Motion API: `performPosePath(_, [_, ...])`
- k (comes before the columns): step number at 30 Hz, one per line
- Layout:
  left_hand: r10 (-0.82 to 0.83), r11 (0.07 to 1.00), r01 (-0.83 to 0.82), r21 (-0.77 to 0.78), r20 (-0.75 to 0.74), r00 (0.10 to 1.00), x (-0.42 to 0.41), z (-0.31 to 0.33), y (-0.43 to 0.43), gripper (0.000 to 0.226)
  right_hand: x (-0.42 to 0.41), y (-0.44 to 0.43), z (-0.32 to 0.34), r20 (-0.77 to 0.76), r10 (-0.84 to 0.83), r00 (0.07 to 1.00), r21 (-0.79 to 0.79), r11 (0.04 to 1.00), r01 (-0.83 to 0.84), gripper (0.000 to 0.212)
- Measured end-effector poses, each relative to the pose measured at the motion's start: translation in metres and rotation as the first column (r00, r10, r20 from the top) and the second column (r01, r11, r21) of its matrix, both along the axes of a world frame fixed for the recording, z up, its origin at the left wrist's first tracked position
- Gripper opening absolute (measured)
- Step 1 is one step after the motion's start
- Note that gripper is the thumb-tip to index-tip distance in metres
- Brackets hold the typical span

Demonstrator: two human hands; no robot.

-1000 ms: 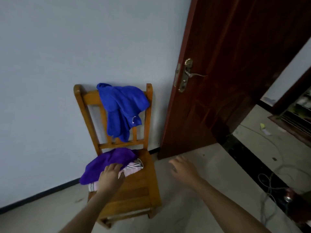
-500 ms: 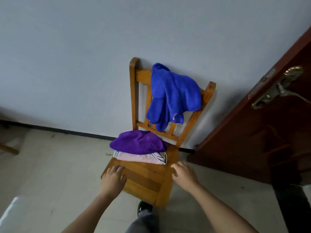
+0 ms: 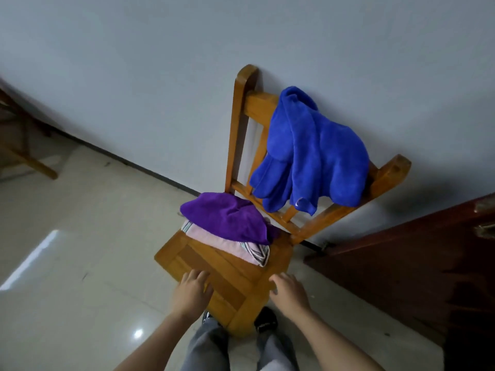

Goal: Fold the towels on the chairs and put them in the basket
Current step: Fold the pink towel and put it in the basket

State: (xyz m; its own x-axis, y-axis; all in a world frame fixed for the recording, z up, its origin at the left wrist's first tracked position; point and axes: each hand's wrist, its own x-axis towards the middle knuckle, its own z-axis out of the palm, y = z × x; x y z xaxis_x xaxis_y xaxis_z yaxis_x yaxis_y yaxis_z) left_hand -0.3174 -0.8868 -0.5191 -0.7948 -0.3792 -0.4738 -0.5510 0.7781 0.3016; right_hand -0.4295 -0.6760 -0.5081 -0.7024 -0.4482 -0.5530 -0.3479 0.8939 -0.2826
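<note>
Towels, three, all lying on one wooden chair (image 3: 230,274) that is standing against a pale wall (image 3: 134,62); blue towel (image 3: 313,153) is hanging crumpled over the backrest's top rail, drooping down across the slats; purple towel (image 3: 227,216) is sitting bunched at the rear of the seat, resting on top of a pink towel (image 3: 227,243) with striped edging that is peeking out beneath it; left hand (image 3: 191,293) is resting palm-down on the seat's front edge, fingers spread, gripping nothing; right hand (image 3: 290,291) is hovering at the seat's front right corner, fingers loosely spread, holding nothing; both hands are staying clear of the towels; dark brown door (image 3: 428,263) is standing at right; grey-trousered legs (image 3: 211,344) are showing below the seat.
</note>
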Motion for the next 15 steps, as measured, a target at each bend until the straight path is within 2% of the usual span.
performPosePath(4, [0.206, 0.978, -0.206, 0.028, 0.014, 0.979, 0.002, -0.006, 0.028, 0.041, -0.015, 0.005, -0.017, 0.052, 0.068, 0.996, -0.005, 0.998, -0.068, 0.027])
performPosePath(9, [0.438, 0.893, -0.443, 0.084, 0.069, 0.896, 0.006, -0.009, 0.083, 0.041, -0.035, 0.026, -0.030, 0.102, 0.222, 0.970, -0.020, 0.975, -0.222, 0.025])
performPosePath(15, [0.687, 0.692, -0.692, 0.207, 0.107, 0.719, -0.002, -0.015, 0.115, 0.035, -0.058, 0.035, -0.049, 0.114, 0.273, 0.955, 0.006, 0.961, -0.276, 0.023])
